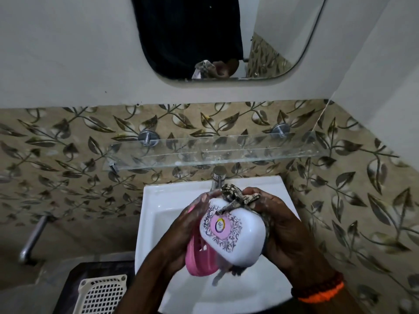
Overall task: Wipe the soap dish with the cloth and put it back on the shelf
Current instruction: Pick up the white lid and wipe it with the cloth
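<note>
The upper wall (68,53) is plain white plaster, and a mirror (226,37) with rounded corners hangs on it, reflecting dark cloth and a patch of the leaf tiles. Below runs a band of beige tiles (56,137) printed with dark leaves and vines, which carries on round the corner onto the right-hand wall (362,189). A white basin (158,200) is fixed against the tiles, with a chrome tap (218,176) at its back edge. At lower left a metal pipe (31,239) slants out of the wall, and a cream plastic basket (102,295) with a square grid sits on a dark surface (72,282). The light is dim and even.
</note>
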